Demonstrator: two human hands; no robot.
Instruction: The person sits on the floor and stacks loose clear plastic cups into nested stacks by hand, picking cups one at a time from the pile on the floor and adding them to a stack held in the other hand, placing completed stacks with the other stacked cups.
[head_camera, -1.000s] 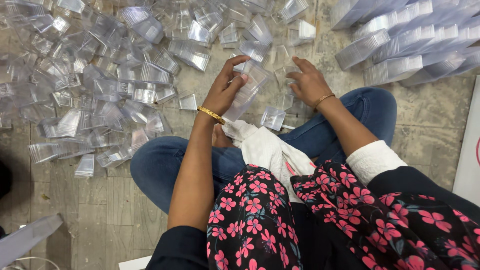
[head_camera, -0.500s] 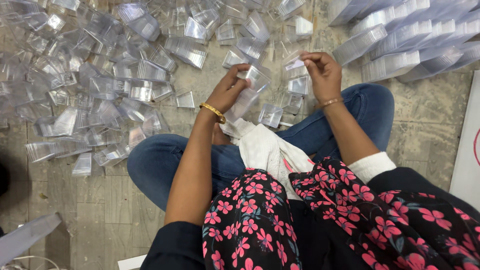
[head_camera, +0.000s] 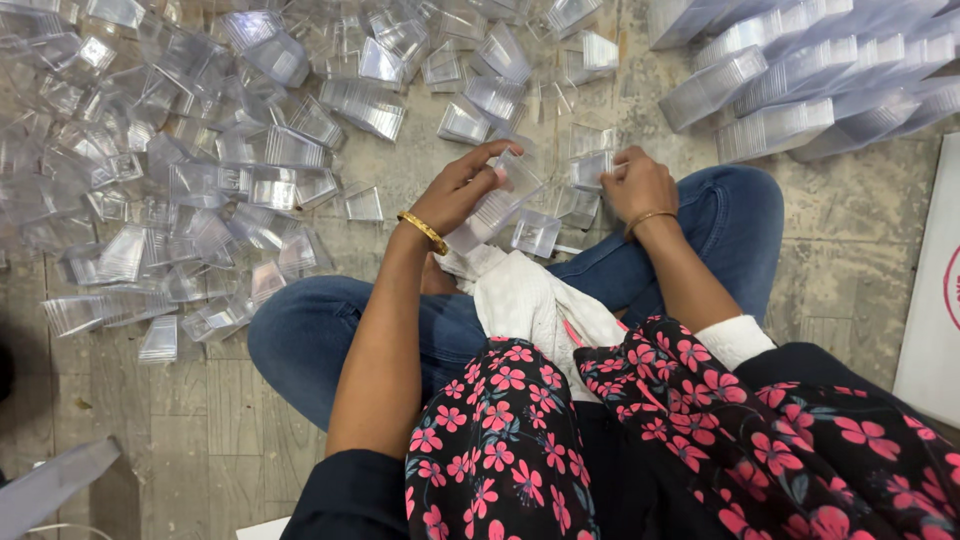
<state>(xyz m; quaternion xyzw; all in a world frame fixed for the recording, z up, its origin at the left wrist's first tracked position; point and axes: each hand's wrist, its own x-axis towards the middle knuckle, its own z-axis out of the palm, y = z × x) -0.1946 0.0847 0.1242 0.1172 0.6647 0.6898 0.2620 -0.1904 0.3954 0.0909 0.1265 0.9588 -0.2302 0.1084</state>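
Left hand (head_camera: 455, 192): gripping a nested stack (head_camera: 495, 203) of clear cups, fingers curling over the top end, stack slanting down toward the lap so the open end is facing the other hand.
Right hand (head_camera: 640, 185): closing on a single cup (head_camera: 592, 168) at the pile edge, knuckles up; contact partly hidden.
Stack location: sitting above the knees, between both hands.
Loose cups (head_camera: 230, 170): lying scattered on the floor (head_camera: 200, 400), within reach on the left.
Finished stacks (head_camera: 800, 90): lying in rows top right, apart from the loose ones.
Lap: white cloth (head_camera: 530, 300) resting on jeans.
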